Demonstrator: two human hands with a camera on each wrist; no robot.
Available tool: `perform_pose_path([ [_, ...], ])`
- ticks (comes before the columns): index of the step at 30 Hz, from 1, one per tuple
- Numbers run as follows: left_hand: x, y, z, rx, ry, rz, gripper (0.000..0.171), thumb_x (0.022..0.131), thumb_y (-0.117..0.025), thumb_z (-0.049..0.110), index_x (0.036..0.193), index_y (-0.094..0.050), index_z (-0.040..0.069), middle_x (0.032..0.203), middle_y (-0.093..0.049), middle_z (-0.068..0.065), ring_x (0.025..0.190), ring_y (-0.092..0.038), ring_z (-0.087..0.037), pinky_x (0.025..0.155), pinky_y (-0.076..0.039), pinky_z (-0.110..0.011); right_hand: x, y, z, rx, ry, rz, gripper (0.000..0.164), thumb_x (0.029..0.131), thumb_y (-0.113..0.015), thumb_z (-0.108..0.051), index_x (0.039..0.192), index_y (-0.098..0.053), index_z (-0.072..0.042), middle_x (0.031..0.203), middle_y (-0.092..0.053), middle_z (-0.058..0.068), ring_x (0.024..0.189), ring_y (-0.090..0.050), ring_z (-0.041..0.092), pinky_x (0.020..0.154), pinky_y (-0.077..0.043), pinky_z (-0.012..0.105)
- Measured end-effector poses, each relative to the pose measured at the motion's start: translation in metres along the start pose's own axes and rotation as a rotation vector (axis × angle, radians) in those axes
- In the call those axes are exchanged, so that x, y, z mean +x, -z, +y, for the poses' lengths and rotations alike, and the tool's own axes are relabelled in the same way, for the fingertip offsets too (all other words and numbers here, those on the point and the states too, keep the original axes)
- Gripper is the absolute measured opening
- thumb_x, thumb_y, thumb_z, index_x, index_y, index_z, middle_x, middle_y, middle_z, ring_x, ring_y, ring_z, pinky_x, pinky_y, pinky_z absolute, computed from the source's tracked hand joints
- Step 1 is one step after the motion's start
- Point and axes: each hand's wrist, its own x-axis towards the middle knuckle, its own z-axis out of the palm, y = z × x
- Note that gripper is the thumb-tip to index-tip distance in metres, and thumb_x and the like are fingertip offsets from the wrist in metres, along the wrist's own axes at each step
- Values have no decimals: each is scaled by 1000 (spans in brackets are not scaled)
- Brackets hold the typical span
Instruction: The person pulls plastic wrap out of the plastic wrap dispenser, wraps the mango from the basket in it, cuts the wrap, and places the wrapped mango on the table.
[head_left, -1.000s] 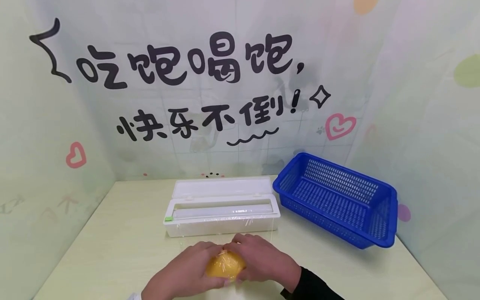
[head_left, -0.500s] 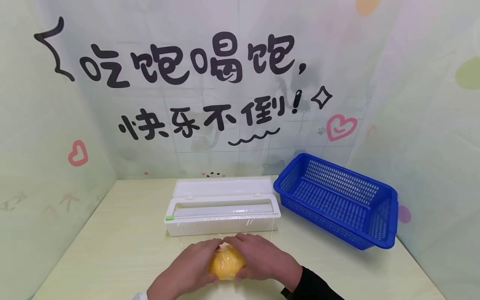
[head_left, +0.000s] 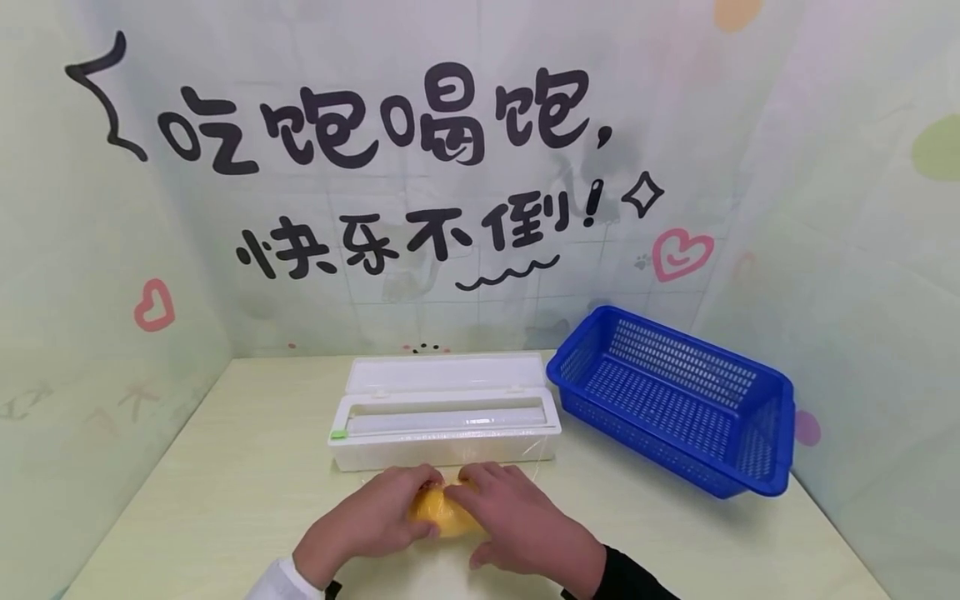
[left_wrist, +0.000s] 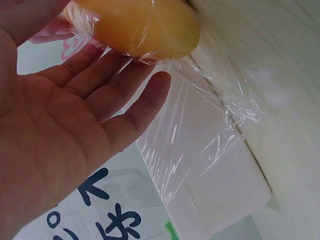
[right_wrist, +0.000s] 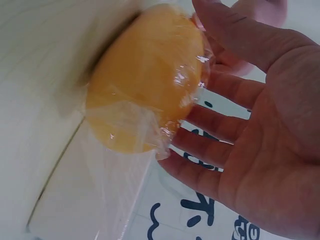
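A yellow-orange mango (head_left: 442, 512) in clear cling film lies close over the table in front of the white dispenser box (head_left: 442, 455). My left hand (head_left: 371, 517) holds its left side, thumb in front and fingers behind. My right hand (head_left: 525, 525) touches the wrapped mango with straight fingers, and its thumb stands off the fruit. In the left wrist view, film (left_wrist: 185, 120) runs from the mango over the box. Bunched film shows at my fingertips in the right wrist view. The box's lid (head_left: 446, 375) is up, with the film roll (head_left: 435, 422) inside.
A blue perforated basket (head_left: 637, 440) stands at the back right, close to the box. A green tab (head_left: 339, 434) sits at the box's left end. Printed cloth walls (head_left: 420, 317) border the pale wooden table (head_left: 247, 450) at the back and sides.
The mango and both hands have shifted slightly away from me, closer to the box. My right thumb has come off the mango, and more of the fruit is covered by my right fingers.
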Motion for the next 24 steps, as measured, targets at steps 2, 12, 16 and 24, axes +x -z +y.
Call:
perform_pose_path([
  [2, 1, 1, -1, -7, -6, -3, 45, 85, -81, 29, 121, -64, 7, 105, -68, 7, 84, -56, -3, 78, -51, -26, 3, -3, 2, -4, -11, -2, 74, 70, -90, -48, 134, -57, -28, 131, -57, -2, 120, -54, 17, 100, -50, 35],
  [12, 3, -8, 5, 137, 33, 118, 58, 74, -85, 39, 121, -69, 9, 116, -58, 1, 98, -48, -15, 79, -47, -33, 14, -15, 10, -69, -40, 59, 72, 73, -91, -32, 135, -55, -33, 123, -58, -3, 109, -53, 17, 80, -48, 29],
  [16, 4, -13, 11, 276, 52, 178, 76, 66, -92, 41, 127, -65, 6, 111, -55, -2, 97, -47, -19, 75, -45, -38, 16, -17, 12, -56, -48, 65, 68, 76, -89, -32, 136, -56, -33, 120, -60, -4, 107, -54, 17, 79, -49, 29],
  [24, 3, -13, 17, 397, 8, 291, 69, 68, -92, 33, 125, -61, 10, 105, -64, -3, 94, -57, -21, 75, -47, -41, 18, -16, 26, 70, -11, 93, 66, 79, -87, -29, 138, -58, -25, 118, -64, -2, 105, -58, 16, 89, -52, 32],
])
